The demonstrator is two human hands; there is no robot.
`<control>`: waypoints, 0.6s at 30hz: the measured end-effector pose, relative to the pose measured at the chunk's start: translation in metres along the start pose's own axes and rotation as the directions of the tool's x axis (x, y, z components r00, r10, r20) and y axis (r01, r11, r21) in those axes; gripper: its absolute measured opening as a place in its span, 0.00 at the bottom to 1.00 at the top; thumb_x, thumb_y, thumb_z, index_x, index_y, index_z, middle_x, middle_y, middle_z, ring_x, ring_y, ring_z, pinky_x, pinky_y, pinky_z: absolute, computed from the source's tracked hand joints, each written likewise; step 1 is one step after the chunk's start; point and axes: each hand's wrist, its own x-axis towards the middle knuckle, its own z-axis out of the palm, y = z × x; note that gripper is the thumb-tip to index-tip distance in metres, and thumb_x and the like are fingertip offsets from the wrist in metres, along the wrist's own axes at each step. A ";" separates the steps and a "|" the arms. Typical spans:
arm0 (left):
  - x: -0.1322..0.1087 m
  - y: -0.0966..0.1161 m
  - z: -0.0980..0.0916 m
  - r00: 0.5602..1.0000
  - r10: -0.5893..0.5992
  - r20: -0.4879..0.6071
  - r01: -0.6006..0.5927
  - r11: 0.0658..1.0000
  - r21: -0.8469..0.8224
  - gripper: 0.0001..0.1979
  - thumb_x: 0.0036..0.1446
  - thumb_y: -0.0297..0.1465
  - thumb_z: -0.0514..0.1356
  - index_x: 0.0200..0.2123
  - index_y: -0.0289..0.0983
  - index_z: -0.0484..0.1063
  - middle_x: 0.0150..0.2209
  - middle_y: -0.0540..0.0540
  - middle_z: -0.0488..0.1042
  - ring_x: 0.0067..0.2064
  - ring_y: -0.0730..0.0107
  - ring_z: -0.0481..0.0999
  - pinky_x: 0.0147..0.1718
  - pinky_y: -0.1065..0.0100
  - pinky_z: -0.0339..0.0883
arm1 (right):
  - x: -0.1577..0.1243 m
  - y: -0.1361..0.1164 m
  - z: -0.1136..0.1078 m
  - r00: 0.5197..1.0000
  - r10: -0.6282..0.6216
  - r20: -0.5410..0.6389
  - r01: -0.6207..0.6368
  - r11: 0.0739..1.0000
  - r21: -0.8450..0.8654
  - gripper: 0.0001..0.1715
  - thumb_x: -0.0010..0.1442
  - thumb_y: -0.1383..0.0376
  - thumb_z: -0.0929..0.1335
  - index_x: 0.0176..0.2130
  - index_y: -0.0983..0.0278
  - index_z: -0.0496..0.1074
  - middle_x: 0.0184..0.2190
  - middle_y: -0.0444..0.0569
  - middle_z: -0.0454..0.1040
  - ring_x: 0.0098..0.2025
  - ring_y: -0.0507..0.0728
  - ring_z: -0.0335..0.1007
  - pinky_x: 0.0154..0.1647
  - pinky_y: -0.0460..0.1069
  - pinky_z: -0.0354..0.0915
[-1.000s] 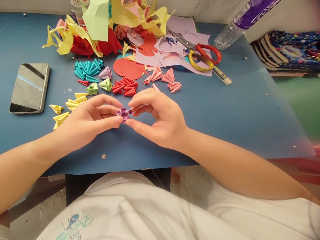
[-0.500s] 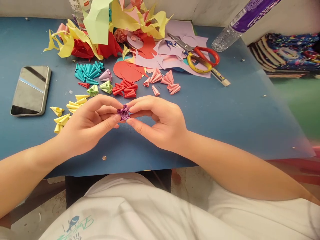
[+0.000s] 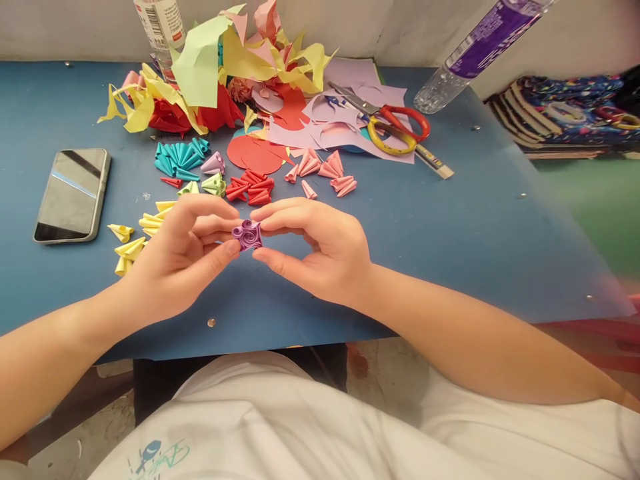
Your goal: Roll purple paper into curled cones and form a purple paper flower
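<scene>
Between my two hands is a small purple piece of rolled paper [image 3: 248,235], its spiral ends facing up at me. My left hand [image 3: 193,250] pinches its left side between thumb and fingers. From the right, my right hand [image 3: 317,243] curls its fingertips against the upper right of the same piece, with the thumb just below. Beyond my fingers lie red paper cones [image 3: 253,187], green cones [image 3: 215,185] and teal cones [image 3: 181,159]. Yellow cones [image 3: 131,248] sit beside my left hand, partly hidden by it. Pink cones [image 3: 320,167] lie past my right hand.
A phone [image 3: 73,195] lies on the blue table [image 3: 450,247] at left. Crumpled paper scraps [image 3: 200,73] and cut lilac sheets [image 3: 300,133] fill the back. Scissors [image 3: 390,127] rest over a cutter-like tool [image 3: 434,162]. Two plastic bottles [image 3: 440,90] [image 3: 163,27] stand near the wall.
The purple rolled-paper piece has turned slightly between my fingers, and my right thumb sits a little farther from it. The whole view has shifted, so the table appears lower.
</scene>
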 end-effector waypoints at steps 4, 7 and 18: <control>-0.003 -0.013 -0.004 0.974 0.180 0.136 -0.204 0.959 0.198 0.11 0.73 0.25 0.63 0.55 0.43 0.76 0.52 0.44 0.80 0.54 0.60 0.82 0.51 0.62 0.81 | 0.000 0.000 0.001 0.999 -0.046 0.008 0.047 0.997 -0.062 0.13 0.65 0.69 0.78 0.49 0.64 0.79 0.48 0.53 0.86 0.51 0.55 0.85 0.53 0.48 0.85; 0.000 -0.018 -0.004 0.966 0.221 0.137 -0.242 0.957 0.162 0.14 0.74 0.22 0.61 0.57 0.42 0.76 0.52 0.44 0.79 0.55 0.64 0.82 0.53 0.66 0.81 | 0.000 -0.001 0.002 0.999 -0.039 0.008 0.039 0.999 -0.038 0.13 0.65 0.70 0.77 0.50 0.64 0.79 0.49 0.53 0.86 0.53 0.55 0.85 0.54 0.49 0.85; 0.010 -0.013 -0.005 0.953 0.284 0.105 -0.276 0.958 -0.083 0.21 0.68 0.16 0.65 0.57 0.45 0.79 0.45 0.49 0.80 0.45 0.75 0.81 0.47 0.74 0.79 | 0.000 0.000 -0.002 1.000 0.020 0.020 -0.023 0.988 0.156 0.18 0.64 0.71 0.78 0.53 0.63 0.78 0.54 0.54 0.85 0.58 0.57 0.84 0.60 0.52 0.85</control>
